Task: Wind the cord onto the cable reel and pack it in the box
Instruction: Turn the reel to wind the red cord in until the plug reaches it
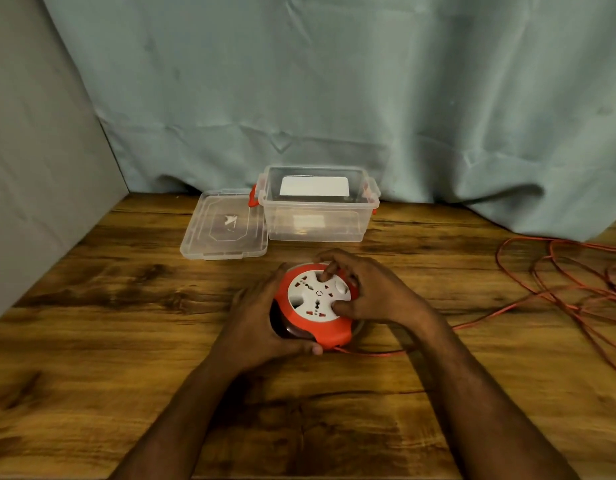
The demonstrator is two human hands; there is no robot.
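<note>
A round red cable reel (318,329) with a white socket face sits tilted on the wooden table, a little in front of me. My left hand (258,323) grips its left side, thumb under the front rim. My right hand (372,292) lies over the right side, fingers curled into the recesses of the white face. A thin red cord (556,282) leaves the reel's underside and runs right into loose loops on the table. The clear plastic box (317,220) with red latches stands open behind the reel.
The box's clear lid (225,226) lies flat to the left of the box. A blue-grey cloth (334,81) hangs behind the table and a grey wall (32,168) closes the left side. The cord loops run off the right edge of view.
</note>
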